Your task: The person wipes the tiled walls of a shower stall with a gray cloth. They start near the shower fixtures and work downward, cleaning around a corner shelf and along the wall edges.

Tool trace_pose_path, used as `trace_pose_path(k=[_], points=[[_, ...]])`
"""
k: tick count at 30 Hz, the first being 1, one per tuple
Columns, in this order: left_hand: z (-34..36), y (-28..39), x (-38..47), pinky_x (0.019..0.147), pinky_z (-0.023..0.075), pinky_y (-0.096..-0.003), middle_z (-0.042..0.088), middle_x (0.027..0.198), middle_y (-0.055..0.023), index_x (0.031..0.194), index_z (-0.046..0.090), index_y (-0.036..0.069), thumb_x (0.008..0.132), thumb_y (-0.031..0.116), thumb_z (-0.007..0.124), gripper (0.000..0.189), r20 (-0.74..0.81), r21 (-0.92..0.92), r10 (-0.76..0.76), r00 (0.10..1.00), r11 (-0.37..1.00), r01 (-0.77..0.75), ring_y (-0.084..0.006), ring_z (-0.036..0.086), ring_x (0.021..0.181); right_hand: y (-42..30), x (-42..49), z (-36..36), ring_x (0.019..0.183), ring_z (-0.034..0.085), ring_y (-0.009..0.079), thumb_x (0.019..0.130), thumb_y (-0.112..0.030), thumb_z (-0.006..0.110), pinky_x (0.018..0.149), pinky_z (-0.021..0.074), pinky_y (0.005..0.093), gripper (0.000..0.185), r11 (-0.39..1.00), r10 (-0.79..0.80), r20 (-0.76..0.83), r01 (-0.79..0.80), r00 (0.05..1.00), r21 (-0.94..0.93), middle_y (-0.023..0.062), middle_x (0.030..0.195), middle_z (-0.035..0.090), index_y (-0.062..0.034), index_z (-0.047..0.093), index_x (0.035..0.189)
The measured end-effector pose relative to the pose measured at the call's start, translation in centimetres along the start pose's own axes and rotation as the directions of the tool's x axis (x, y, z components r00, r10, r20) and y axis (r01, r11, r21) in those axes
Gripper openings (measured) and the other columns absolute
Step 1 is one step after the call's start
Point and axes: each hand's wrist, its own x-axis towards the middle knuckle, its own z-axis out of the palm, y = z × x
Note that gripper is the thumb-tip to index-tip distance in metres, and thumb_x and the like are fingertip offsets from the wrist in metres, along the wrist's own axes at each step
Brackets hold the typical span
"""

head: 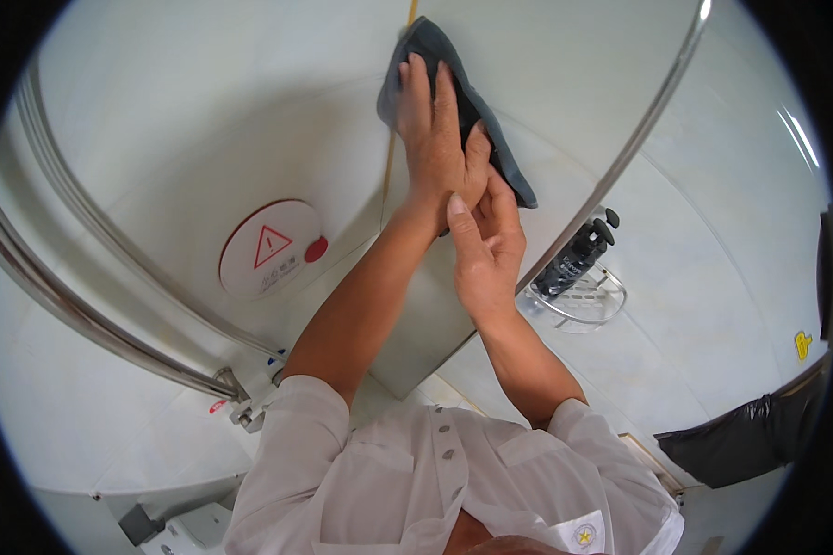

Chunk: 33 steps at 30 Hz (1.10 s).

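Observation:
A dark grey-blue cloth [503, 149] lies against a pale wall surface, across a yellowish joint line [389, 166]. My left hand [444, 132] presses on it with fingers spread and the arm stretched out. Close to my left wrist is my right hand [493, 250], thumb raised, its fingers curled beside the cloth's lower part. Whether those fingers pinch the cloth is hidden. Below and left of the cloth, a round white sign [271, 246] with a red warning triangle is on the wall surface.
A slim metal bar [632, 139] curves down at right. Behind it, a wire shelf [586, 298] bears black pump bottles [573, 257]. Metal rails [76, 319] bend along the left. A black plastic bag [743, 437] hangs lower right; a white fixture [191, 531] is lower left.

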Motion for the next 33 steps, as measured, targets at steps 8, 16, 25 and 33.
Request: trace_pose_path(k=[8, 16, 25, 33], points=[[-0.4, 2.7, -1.4, 0.121, 0.0083, -0.0682, 0.011, 0.167, -0.0344, 0.156, 0.031, -0.008, 0.086, 0.018, 0.064, 0.082, 0.138, -0.035, 0.088, 0.986, 0.996, -0.084, -0.0545, 0.009, 0.154, 0.1, -2.8, 0.2, 0.142, 0.043, 0.0242, 0.105, -0.007, 0.053, 0.118, 0.0314, 0.0366, 0.057, 0.994, -0.092, -0.123, 0.085, 0.988, -0.064, 0.0195, 0.155, 0.042, 0.0093, 0.029, 0.155], [0.3, 0.0, 4.7, 0.123, 0.0077, -0.0644, 0.016, 0.166, -0.0334, 0.156, 0.033, -0.007, 0.09, 0.02, 0.062, 0.077, 0.016, -0.007, 0.16, 0.987, 0.987, -0.16, -0.0526, 0.011, 0.155, -1.6, 2.3, 0.5, 0.138, 0.046, 0.0217, 0.104, -0.005, 0.056, 0.115, 0.0354, 0.0362, 0.057, 0.995, -0.081, 0.024, 0.08, 0.996, 0.054, 0.0161, 0.149, 0.049, 0.0064, 0.031, 0.155], [1.1, 3.5, 8.1, 0.123, 0.0086, -0.0625, 0.02, 0.168, -0.0285, 0.158, 0.036, -0.001, 0.103, 0.033, 0.055, 0.067, 0.012, -0.04, 0.311, 0.95, 0.95, -0.31, -0.048, 0.015, 0.156, -3.4, 3.3, 0.2, 0.137, 0.049, 0.02, 0.104, -0.002, 0.054, 0.113, 0.0376, 0.0353, 0.053, 0.973, -0.198, -0.046, 0.202, 0.979, 0.115, 0.0131, 0.149, 0.048, 0.0041, 0.034, 0.153], [2.3, 7.8, 6.1, 0.122, 0.0095, -0.0646, 0.025, 0.167, -0.0265, 0.155, 0.045, 0.004, 0.1, 0.035, 0.056, 0.064, 0.107, -0.087, 0.461, 0.881, 0.887, -0.454, -0.0468, 0.02, 0.156, -4.1, -0.7, -2.0, 0.12, 0.052, 0.0143, 0.104, -0.007, 0.056, 0.101, 0.0418, 0.0316, 0.055, 0.967, -0.159, -0.205, 0.195, 0.966, 0.166, 0.0107, 0.141, 0.053, 0.0039, 0.033, 0.153]])
